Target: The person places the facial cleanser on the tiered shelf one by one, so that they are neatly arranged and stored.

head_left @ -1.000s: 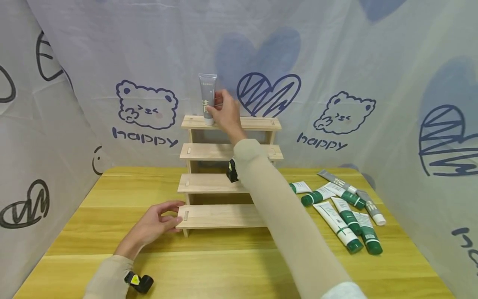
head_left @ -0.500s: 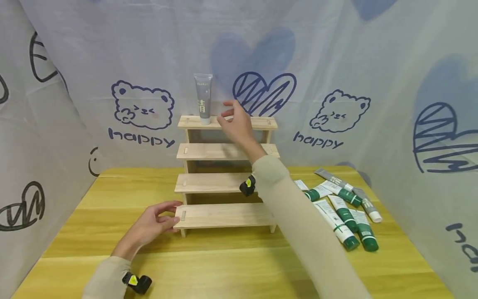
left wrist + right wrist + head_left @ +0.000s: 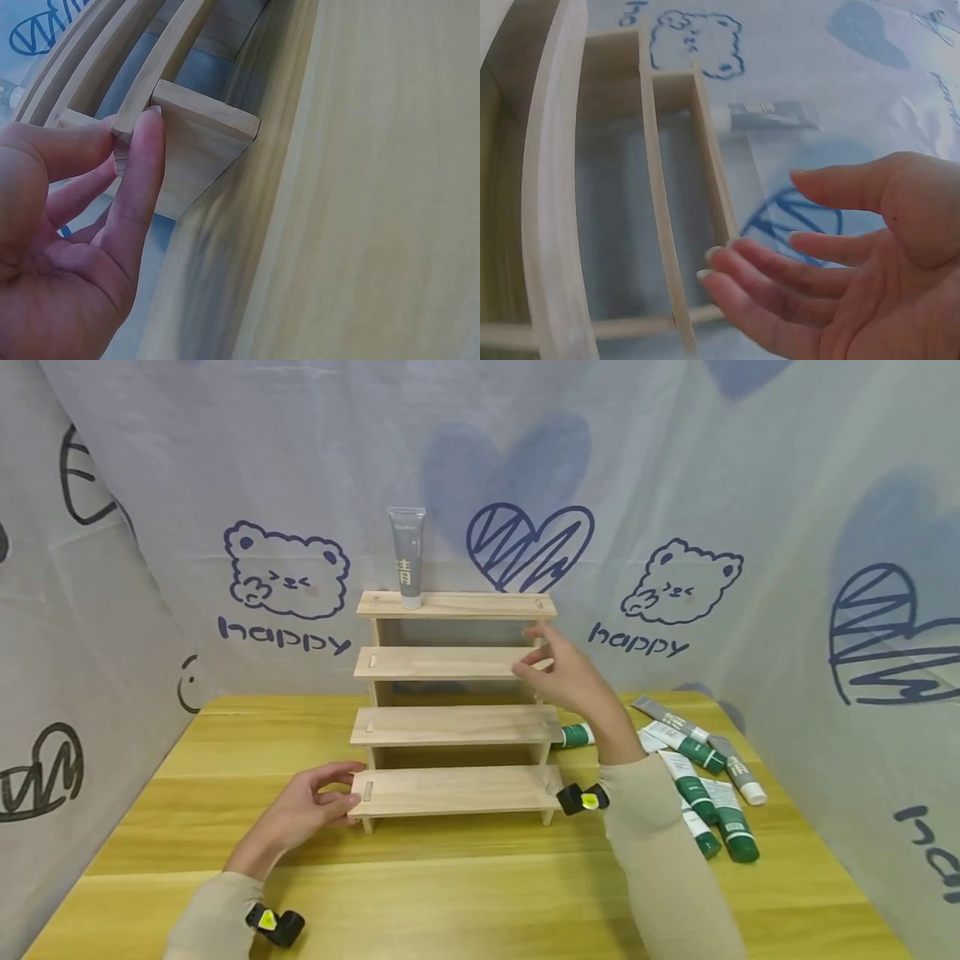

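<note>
A four-step wooden display rack (image 3: 450, 790) stands on the table. My left hand (image 3: 300, 814) pinches the left end of its lowest shelf; the left wrist view shows thumb and finger (image 3: 139, 187) on either side of the board's end. On the top shelf, toward the left, a grey squeeze tube (image 3: 408, 556) stands upright on its white cap. My right hand (image 3: 573, 677) is in front of the rack's right end, near the second shelf from the top. It holds nothing, and its fingers (image 3: 780, 300) are spread and loosely bent in the right wrist view.
Right of the rack lies a loose pile of green-and-white tubes (image 3: 737, 831) with grey tubes (image 3: 738, 772) among them. One green-capped tube (image 3: 576, 735) lies close to the rack's right side. A printed cloth (image 3: 300, 452) hangs behind and at both sides.
My right hand has let go of the grey squeeze tube, left standing on the top shelf, and moved right and down. My left hand has kept its hold on the lowest shelf.
</note>
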Demonstrator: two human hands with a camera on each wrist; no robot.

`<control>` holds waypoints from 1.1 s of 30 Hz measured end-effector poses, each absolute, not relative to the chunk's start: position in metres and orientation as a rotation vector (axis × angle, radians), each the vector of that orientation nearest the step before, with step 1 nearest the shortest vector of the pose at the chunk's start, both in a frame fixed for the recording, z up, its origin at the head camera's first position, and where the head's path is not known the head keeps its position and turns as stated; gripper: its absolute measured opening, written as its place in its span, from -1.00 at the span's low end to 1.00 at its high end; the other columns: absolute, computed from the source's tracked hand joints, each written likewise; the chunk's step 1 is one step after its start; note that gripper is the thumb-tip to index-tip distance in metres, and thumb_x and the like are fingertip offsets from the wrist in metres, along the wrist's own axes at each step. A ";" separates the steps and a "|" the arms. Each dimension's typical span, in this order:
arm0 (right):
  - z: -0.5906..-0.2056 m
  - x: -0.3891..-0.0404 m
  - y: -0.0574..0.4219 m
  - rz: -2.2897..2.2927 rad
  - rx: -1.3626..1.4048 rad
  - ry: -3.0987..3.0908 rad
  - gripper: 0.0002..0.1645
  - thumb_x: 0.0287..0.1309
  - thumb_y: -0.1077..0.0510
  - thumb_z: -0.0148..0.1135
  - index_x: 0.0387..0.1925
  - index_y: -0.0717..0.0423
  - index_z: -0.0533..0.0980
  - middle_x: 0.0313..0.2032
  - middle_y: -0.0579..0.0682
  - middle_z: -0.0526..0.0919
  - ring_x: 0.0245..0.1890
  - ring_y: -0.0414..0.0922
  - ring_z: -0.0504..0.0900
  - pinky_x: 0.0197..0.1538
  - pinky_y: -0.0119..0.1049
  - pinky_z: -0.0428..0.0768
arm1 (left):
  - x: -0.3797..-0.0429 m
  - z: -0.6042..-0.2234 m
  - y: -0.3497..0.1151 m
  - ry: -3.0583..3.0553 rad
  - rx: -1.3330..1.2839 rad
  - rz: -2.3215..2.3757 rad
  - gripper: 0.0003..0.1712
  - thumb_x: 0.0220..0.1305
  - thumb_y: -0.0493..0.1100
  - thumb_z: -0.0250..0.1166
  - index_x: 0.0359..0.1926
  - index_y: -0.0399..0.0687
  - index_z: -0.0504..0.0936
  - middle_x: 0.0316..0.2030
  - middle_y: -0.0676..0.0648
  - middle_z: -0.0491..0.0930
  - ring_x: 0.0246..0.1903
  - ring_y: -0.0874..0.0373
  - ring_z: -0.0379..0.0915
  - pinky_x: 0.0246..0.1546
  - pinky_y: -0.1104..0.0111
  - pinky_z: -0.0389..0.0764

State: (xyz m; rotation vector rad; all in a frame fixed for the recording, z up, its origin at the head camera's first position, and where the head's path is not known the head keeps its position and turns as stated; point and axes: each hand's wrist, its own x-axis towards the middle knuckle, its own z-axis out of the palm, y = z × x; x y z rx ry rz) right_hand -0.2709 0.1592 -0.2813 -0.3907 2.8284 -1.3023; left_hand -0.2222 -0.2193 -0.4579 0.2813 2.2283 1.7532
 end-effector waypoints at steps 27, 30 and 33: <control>-0.335 -0.213 0.272 -1.039 -0.240 2.854 -0.44 0.42 0.15 0.27 0.31 0.35 0.41 0.07 0.36 0.65 -0.11 0.10 0.74 -0.23 -0.20 0.79 | -0.223 -0.458 -0.219 2.220 0.292 1.755 -0.31 0.44 -0.34 0.26 0.50 -0.33 0.27 0.31 -0.46 0.31 -0.07 0.14 0.70 -0.05 0.30 0.84; -0.342 -0.211 0.283 -1.018 -0.213 2.845 -0.45 0.41 0.15 0.28 0.29 0.36 0.42 0.05 0.36 0.66 -0.11 0.09 0.74 -0.24 -0.20 0.79 | -0.223 -0.458 -0.219 2.226 0.295 1.752 -0.31 0.44 -0.34 0.26 0.50 -0.34 0.27 0.31 -0.46 0.31 -0.07 0.14 0.70 -0.05 0.30 0.84; -0.347 -0.209 0.293 -0.986 -0.185 2.827 -0.47 0.39 0.16 0.29 0.26 0.38 0.45 0.04 0.36 0.66 -0.10 0.11 0.74 -0.22 -0.18 0.80 | -0.223 -0.458 -0.220 2.231 0.300 1.749 -0.31 0.44 -0.33 0.27 0.50 -0.34 0.27 0.30 -0.47 0.31 -0.08 0.14 0.70 -0.05 0.31 0.84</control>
